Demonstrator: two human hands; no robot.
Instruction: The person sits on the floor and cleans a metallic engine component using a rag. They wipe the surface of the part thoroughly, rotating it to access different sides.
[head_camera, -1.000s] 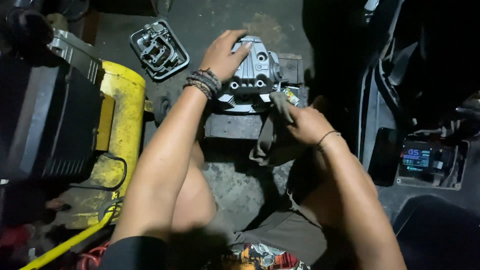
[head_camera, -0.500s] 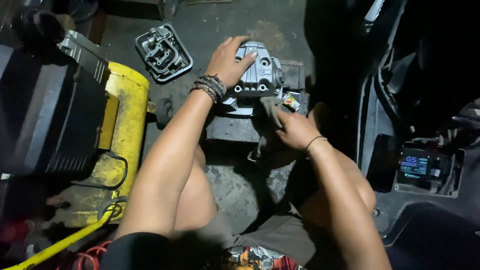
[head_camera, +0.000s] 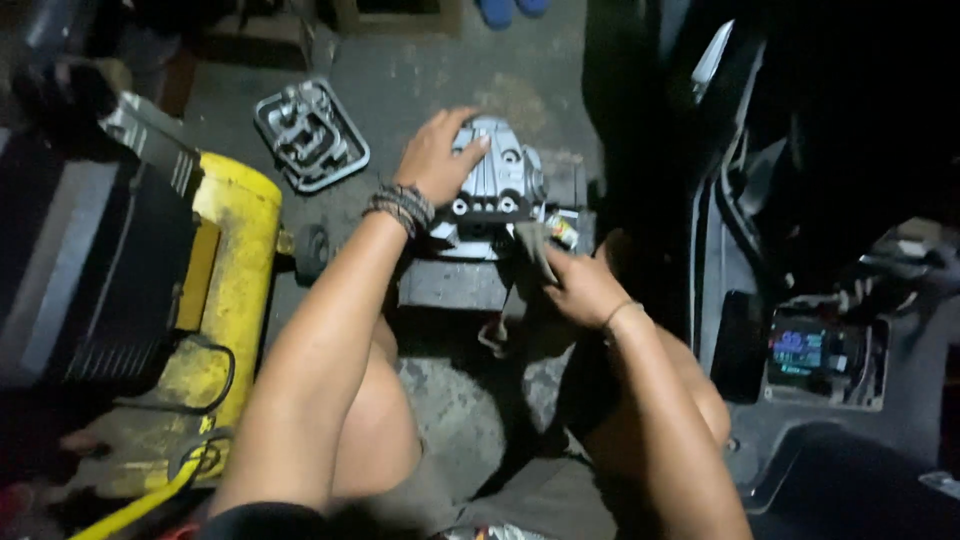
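The engine cylinder head (head_camera: 495, 180), a grey cast-metal part with fins and bolt holes, sits on a small block (head_camera: 450, 285) on the concrete floor (head_camera: 450, 420), between the person's knees. The left hand (head_camera: 440, 155) lies flat over its top, fingers (head_camera: 470, 145) spread and pressing down rather than curled around it, so it steadies the part. The right hand (head_camera: 580, 285) has its fingers closed on a dark rag (head_camera: 530, 250), bunched and pushed against the near right side of the casting. The step in hand looks like wiping the head clean; judging by the grip, the next move calls for the left hand to brace while the rag works along the side, or to turn the part for a fresh face. The metal looks dull and grimy, with some bright edges. A separate ribbed metal cover (head_camera: 310, 135) lies on the floor well to the left, near a yellow air compressor tank (head_camera: 235, 270). A small lit display (head_camera: 810, 350) glows at right.
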